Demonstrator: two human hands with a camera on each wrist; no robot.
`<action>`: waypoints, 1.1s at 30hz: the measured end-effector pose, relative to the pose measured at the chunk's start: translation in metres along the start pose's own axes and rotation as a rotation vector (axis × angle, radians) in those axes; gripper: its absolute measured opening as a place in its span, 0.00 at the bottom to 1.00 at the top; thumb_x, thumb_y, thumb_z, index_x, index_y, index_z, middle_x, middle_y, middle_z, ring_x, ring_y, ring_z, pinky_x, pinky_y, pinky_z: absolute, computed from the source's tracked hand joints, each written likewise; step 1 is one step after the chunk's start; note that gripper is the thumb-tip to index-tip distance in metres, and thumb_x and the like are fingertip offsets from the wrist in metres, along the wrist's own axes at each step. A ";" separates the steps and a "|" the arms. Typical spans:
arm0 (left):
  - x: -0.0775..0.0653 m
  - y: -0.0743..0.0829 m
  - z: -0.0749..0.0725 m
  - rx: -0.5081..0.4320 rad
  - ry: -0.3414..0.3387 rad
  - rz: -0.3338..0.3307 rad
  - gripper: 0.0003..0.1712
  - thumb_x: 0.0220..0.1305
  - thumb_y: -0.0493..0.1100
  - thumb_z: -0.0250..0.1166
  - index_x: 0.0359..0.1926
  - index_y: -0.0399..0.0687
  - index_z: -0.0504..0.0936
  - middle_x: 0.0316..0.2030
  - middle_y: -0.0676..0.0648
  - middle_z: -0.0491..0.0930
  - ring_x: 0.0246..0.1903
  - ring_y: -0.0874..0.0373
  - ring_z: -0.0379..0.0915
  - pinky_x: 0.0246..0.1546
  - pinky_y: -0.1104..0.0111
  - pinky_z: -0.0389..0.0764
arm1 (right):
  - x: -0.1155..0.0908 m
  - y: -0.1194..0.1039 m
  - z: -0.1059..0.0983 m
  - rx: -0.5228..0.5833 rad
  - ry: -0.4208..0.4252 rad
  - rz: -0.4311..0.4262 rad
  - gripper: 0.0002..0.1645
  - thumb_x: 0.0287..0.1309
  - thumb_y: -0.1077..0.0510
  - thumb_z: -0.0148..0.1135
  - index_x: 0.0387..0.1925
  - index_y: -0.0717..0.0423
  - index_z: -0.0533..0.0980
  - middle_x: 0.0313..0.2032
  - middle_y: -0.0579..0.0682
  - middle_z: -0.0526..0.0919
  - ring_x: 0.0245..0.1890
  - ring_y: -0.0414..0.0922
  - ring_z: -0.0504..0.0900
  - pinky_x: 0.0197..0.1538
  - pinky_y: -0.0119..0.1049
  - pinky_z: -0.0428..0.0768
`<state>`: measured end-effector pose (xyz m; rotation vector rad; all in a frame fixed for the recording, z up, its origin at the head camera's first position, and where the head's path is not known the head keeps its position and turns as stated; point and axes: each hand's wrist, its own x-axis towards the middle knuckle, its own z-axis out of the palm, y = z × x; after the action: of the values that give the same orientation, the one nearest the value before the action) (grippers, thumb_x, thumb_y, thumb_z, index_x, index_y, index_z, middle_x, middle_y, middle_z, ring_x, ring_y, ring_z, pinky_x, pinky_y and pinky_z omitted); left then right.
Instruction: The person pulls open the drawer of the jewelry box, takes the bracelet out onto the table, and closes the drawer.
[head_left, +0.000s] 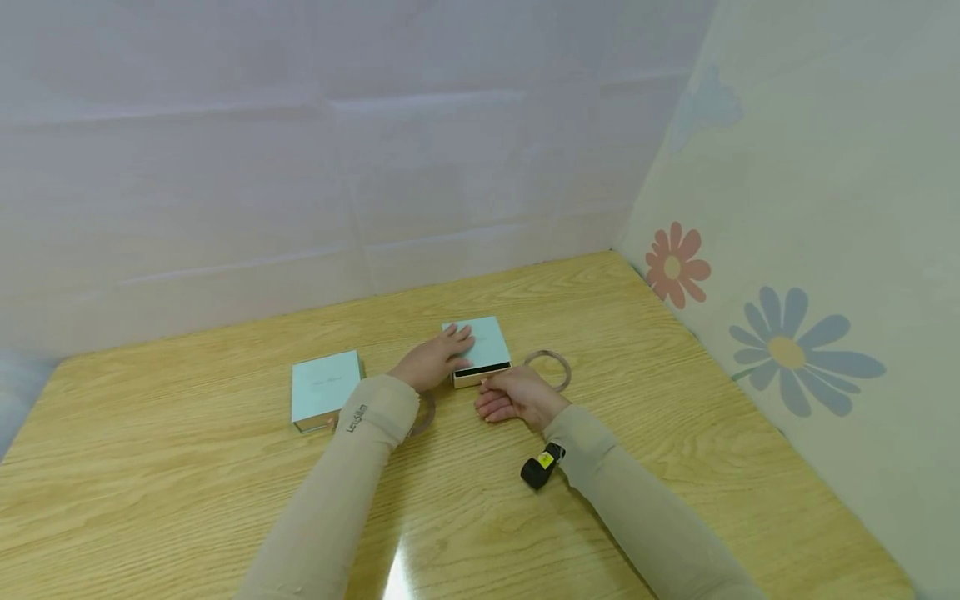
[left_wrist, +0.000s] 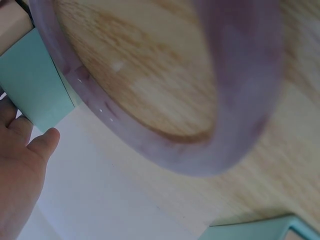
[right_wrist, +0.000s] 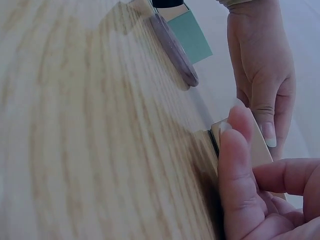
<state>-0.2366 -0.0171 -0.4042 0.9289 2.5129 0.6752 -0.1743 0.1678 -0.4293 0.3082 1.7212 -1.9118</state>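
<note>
On the right-hand pale blue box (head_left: pixel 491 340) my left hand (head_left: pixel 431 360) rests with fingers spread over the lid. A black strip shows between that lid and the box's tan front (head_left: pixel 471 380). At the front edge, my right hand (head_left: pixel 521 396) holds the box between thumb and curled fingers; their exact contact is partly hidden. Close to my right wrist a mauve bangle (head_left: pixel 564 371) lies on the table. Another mauve bangle (left_wrist: pixel 200 162) looms large in the left wrist view, partly behind my left wrist in the head view.
A second pale blue box (head_left: pixel 326 386) sits at left, partly behind my left sleeve. Everything rests on a wood-grain table (head_left: pixel 187 492). A pale cloth wall (head_left: pixel 300 183) rises behind, and a flower-printed wall (head_left: pixel 840 208) borders the right side.
</note>
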 end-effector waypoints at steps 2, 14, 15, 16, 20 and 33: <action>0.000 0.000 0.000 0.001 0.000 0.002 0.33 0.75 0.46 0.52 0.74 0.41 0.56 0.75 0.46 0.47 0.74 0.51 0.34 0.72 0.56 0.46 | 0.000 0.000 0.000 0.002 0.003 0.000 0.16 0.73 0.63 0.48 0.49 0.76 0.72 0.25 0.53 0.84 0.23 0.42 0.85 0.28 0.31 0.84; 0.001 0.000 0.001 -0.003 -0.005 -0.002 0.32 0.75 0.47 0.51 0.74 0.40 0.56 0.75 0.45 0.47 0.74 0.51 0.34 0.72 0.55 0.45 | 0.003 -0.002 0.001 0.012 0.026 0.005 0.16 0.73 0.61 0.48 0.47 0.75 0.73 0.25 0.53 0.84 0.23 0.42 0.84 0.27 0.31 0.83; 0.001 0.000 0.001 -0.004 -0.005 -0.002 0.32 0.75 0.46 0.51 0.74 0.40 0.56 0.75 0.45 0.47 0.74 0.50 0.34 0.72 0.55 0.45 | 0.003 -0.002 0.002 0.012 0.026 0.005 0.16 0.73 0.61 0.48 0.47 0.75 0.72 0.24 0.53 0.84 0.23 0.42 0.84 0.27 0.31 0.83; 0.001 0.000 0.001 -0.003 -0.005 -0.001 0.32 0.75 0.46 0.51 0.74 0.40 0.56 0.75 0.45 0.47 0.74 0.50 0.34 0.72 0.55 0.45 | 0.003 -0.002 0.002 0.012 0.025 0.003 0.16 0.73 0.62 0.47 0.47 0.75 0.72 0.24 0.53 0.84 0.23 0.42 0.84 0.27 0.31 0.84; 0.001 0.000 0.000 -0.008 -0.005 0.000 0.32 0.75 0.47 0.52 0.74 0.40 0.56 0.75 0.45 0.47 0.74 0.50 0.34 0.72 0.55 0.45 | 0.004 -0.003 0.002 0.013 0.029 0.007 0.16 0.73 0.62 0.47 0.46 0.75 0.72 0.24 0.53 0.84 0.22 0.42 0.84 0.27 0.31 0.84; 0.003 -0.001 0.002 0.008 -0.005 -0.003 0.33 0.75 0.47 0.51 0.74 0.40 0.56 0.75 0.45 0.46 0.74 0.50 0.34 0.72 0.55 0.45 | 0.009 -0.003 0.002 0.041 0.035 0.005 0.15 0.72 0.63 0.47 0.46 0.75 0.73 0.24 0.54 0.83 0.22 0.42 0.84 0.27 0.32 0.84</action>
<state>-0.2382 -0.0155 -0.4072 0.9279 2.5145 0.6613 -0.1828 0.1638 -0.4308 0.3634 1.7039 -1.9509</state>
